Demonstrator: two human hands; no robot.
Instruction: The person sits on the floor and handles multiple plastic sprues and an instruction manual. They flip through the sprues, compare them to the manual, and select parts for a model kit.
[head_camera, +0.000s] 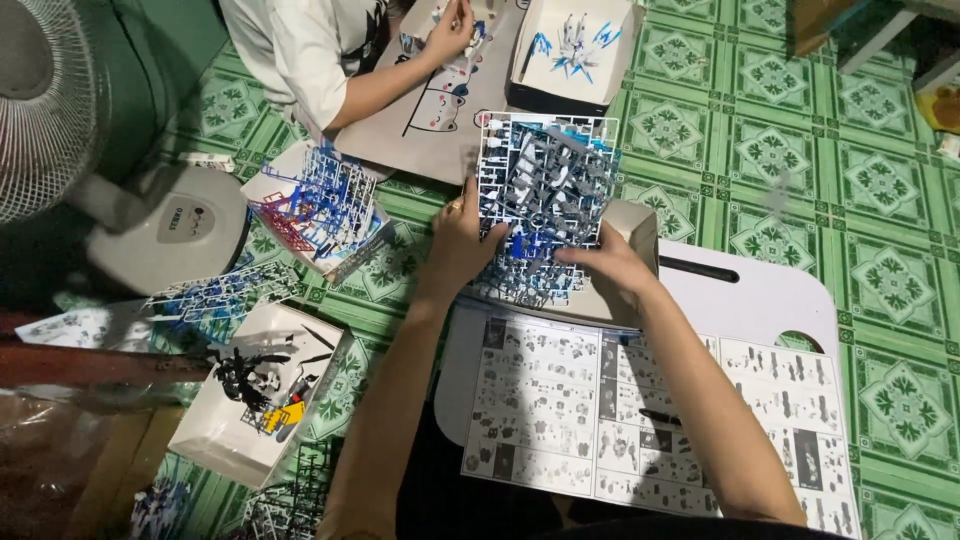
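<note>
Centre of the frame: a stack of plastic model-kit sprues (545, 195), grey, white and blue, held between both hands above a white lap worktop (770, 295). The left hand (462, 238) grips the stack's left edge, fingers (470, 200) curled closed around it with the thumb on top. The right hand (612, 268) closes on the lower right edge, fingers pinching the frames. Below, in the lower centre, an open instruction booklet (650, 415) lies flat on the worktop. Left of centre, more blue and red sprues (320, 205) rest on the green patterned floor (880, 200); a white box of black and yellow parts (255, 390) sits at lower left. At the top, another person's hand (450, 30) works beside an open box (575, 50). A white fan (165, 225) stands at upper left.
</note>
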